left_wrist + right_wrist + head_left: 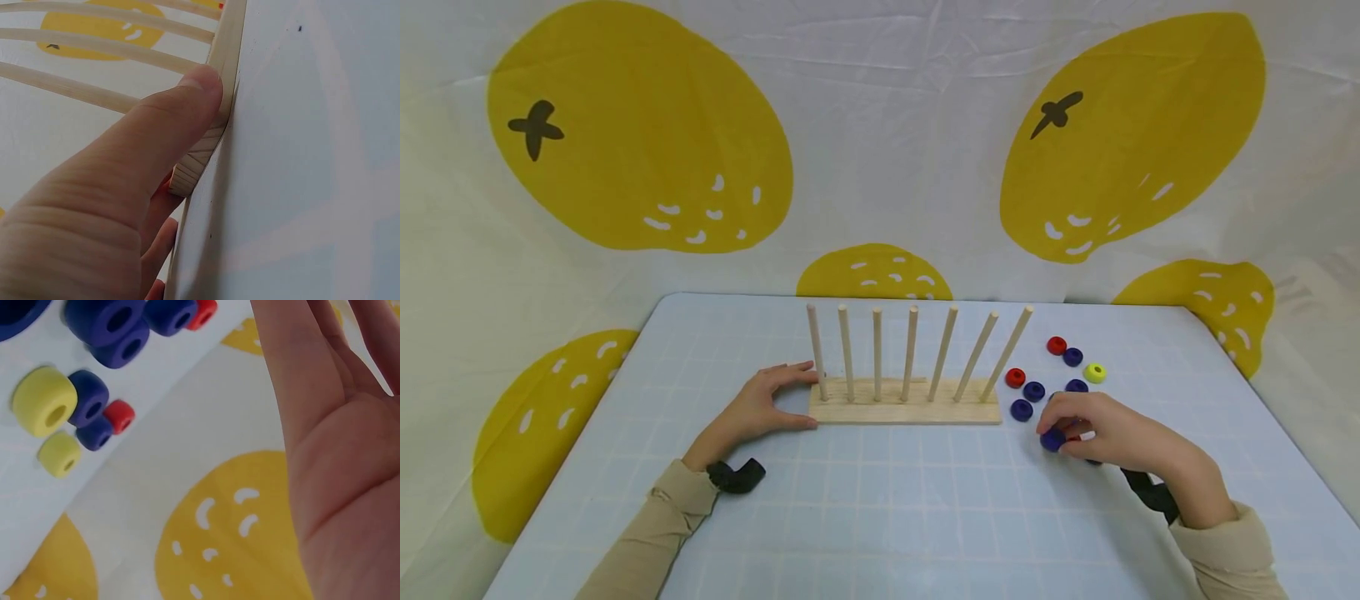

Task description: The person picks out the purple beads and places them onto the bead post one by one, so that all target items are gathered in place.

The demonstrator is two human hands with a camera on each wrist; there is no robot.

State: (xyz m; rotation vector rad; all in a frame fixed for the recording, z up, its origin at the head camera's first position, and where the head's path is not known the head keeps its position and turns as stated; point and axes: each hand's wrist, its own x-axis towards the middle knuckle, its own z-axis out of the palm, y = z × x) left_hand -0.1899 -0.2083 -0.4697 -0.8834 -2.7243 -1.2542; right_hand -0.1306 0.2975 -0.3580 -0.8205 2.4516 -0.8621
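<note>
Head view: left hand [767, 402] grips the left end of the pegged wooden base [887, 412], whose long axis runs parallel to the back edge of the tabletop [850, 517]. Right hand [1108, 427] pinches a blue bead [1052, 440] beyond the base's right end, toward the tabletop's right edge, nearer the rightmost peg [1007, 354].

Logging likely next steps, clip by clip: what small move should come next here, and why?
Probably lift the pinched blue bead toward the pegs: the right grip appears to have it between thumb and fingers, the left grip holds the wooden base, and every peg stands bare.
</note>
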